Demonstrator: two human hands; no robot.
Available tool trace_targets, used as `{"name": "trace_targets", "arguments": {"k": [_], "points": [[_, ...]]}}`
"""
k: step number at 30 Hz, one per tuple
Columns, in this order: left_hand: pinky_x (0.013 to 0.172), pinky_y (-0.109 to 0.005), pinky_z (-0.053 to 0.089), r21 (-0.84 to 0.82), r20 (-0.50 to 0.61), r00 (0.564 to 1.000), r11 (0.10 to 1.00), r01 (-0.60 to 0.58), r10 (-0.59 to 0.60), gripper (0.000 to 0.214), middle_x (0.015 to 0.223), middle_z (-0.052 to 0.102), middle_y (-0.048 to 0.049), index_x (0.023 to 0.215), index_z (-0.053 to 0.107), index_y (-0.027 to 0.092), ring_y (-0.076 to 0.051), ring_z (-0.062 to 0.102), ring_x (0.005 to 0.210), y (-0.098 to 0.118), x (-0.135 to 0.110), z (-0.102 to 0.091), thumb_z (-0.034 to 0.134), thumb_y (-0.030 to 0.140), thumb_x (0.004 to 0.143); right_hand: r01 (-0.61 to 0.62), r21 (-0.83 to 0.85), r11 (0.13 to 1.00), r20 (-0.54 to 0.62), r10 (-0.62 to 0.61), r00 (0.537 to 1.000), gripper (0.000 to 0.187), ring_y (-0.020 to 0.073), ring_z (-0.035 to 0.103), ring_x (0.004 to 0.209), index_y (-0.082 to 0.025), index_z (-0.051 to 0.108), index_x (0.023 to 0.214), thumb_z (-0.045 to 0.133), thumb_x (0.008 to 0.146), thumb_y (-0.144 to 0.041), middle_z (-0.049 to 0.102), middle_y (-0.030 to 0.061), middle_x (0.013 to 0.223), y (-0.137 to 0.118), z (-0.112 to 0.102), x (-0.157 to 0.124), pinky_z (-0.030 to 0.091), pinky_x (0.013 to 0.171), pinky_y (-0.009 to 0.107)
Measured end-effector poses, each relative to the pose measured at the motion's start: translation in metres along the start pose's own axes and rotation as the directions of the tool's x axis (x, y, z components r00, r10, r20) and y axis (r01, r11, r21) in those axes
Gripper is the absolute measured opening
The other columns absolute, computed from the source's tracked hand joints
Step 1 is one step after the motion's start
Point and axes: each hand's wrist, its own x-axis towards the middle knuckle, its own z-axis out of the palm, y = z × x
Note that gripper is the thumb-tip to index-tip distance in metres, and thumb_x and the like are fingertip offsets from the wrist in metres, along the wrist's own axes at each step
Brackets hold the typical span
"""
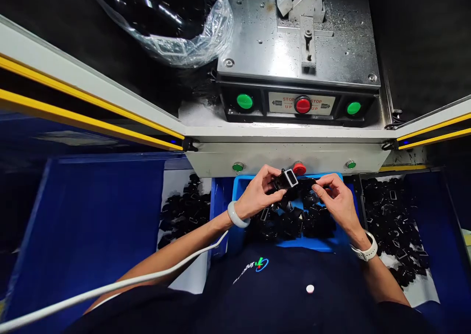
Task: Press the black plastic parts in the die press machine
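While fingertip-pinching a black plastic part, left hand and right hand closed on its ends, could drop it among lookalikes in blue tray.

A steel plate tops the machine, speckled with swarf. A grey fixture sits at its far edge with a slotted bar just in front. Along the plate's near edge runs a black panel with a red stop button between two green buttons. The white panel below carries three smaller buttons, green, red and green. A clear bag of black parts lies off the plate's far left corner. Yellow-striped rails angle out from both sides. A left bin holds a pile at its right edge. A right bin holds more parts.
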Motion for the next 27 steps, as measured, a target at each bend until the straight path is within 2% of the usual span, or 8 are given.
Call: {"name": "trace_targets", "arguments": {"k": [5,11,14,18,21,24,26,27], "points": [[0.100,-0.041,0.056,0.032,-0.030,0.994,0.994,-0.102,0.103,0.046,0.120,0.066,-0.0099,0.108,0.059,0.021,-0.024,0.066,0.114,0.009,0.008,-0.003,0.088,0.037,0.077,0.019,0.081,0.997,0.003,-0.019,1.000,0.027,0.0170,0.069,0.080,-0.023,0.071,0.096,0.077,0.089,-0.048,0.075,0.0030,0.091,-0.027,0.018,0.009,0.058,0.076,0.031],[0.101,-0.039,0.056,-0.034,-0.021,0.981,0.980,-0.194,0.193,0.045,0.111,0.069,-0.0083,0.104,0.067,0.021,-0.024,0.067,0.110,0.024,0.015,-0.002,0.095,0.037,0.073,0.038,0.013,0.999,0.033,-0.039,0.999,0.027,0.0171,0.069,0.078,-0.022,0.072,0.093,0.076,0.090,-0.049,0.075,0.0027,0.086,-0.029,0.027,0.019,0.057,0.075,0.031],[0.098,-0.039,0.058,-0.048,-0.046,0.977,0.977,-0.210,0.208,0.038,0.112,0.069,-0.0086,0.107,0.068,0.021,-0.023,0.067,0.108,0.028,0.018,0.003,0.087,0.042,0.083,0.053,-0.015,0.998,0.007,-0.053,0.999,0.026,0.0178,0.069,0.079,-0.022,0.072,0.090,0.076,0.091,-0.048,0.075,0.0031,0.086,-0.027,0.029,0.025,0.057,0.076,0.032],[0.089,-0.036,0.058,0.091,-0.158,0.946,0.959,-0.270,0.282,0.028,0.106,0.069,-0.0076,0.104,0.071,0.021,-0.022,0.068,0.102,0.044,0.030,0.005,0.078,0.044,0.091,0.108,-0.010,0.994,-0.029,-0.109,0.994,0.026,0.0185,0.071,0.079,-0.022,0.071,0.091,0.075,0.092,-0.048,0.076,0.0042,0.089,-0.037,0.033,0.041,0.058,0.077,0.034],[0.082,-0.033,0.057,0.217,-0.220,0.892,0.911,-0.349,0.394,0.023,0.098,0.070,-0.0058,0.097,0.073,0.020,-0.020,0.068,0.095,0.073,0.049,-0.006,0.081,0.040,0.088,0.206,-0.020,0.978,-0.007,-0.206,0.979,0.024,0.0178,0.071,0.079,-0.022,0.070,0.090,0.074,0.093,-0.045,0.075,0.0036,0.089,-0.061,0.029,0.069,0.058,0.076,0.033],[0.075,-0.030,0.057,0.259,-0.276,0.824,0.864,-0.431,0.494,0.020,0.092,0.072,-0.0048,0.093,0.075,0.018,-0.018,0.068,0.086,0.109,0.079,-0.025,0.081,0.036,0.085,0.372,-0.097,0.923,0.091,-0.364,0.927,0.020,0.0174,0.070,0.082,-0.021,0.070,0.090,0.073,0.094,-0.040,0.074,0.0028,0.089,-0.103,0.018,0.119,0.058,0.079,0.034],[0.070,-0.028,0.058,0.235,-0.347,0.765,0.839,-0.490,0.543,0.021,0.086,0.072,-0.0040,0.090,0.074,0.017,-0.016,0.068,0.077,0.133,0.105,-0.038,0.082,0.035,0.083,0.490,-0.220,0.844,0.036,-0.495,0.868,0.015,0.0184,0.069,0.091,-0.021,0.071,0.098,0.068,0.098,-0.035,0.074,0.0045,0.099,-0.137,0.012,0.166,0.058,0.088,0.038],[0.068,-0.028,0.058,0.217,-0.382,0.736,0.828,-0.516,0.559,0.021,0.085,0.072,-0.0036,0.089,0.074,0.016,-0.015,0.067,0.074,0.145,0.119,-0.043,0.083,0.034,0.082,0.517,-0.321,0.794,-0.044,-0.558,0.829,0.014,0.0197,0.068,0.100,-0.021,0.071,0.104,0.065,0.101,-0.033,0.074,0.0061,0.109,-0.155,0.011,0.191,0.056,0.096,0.040]]}}
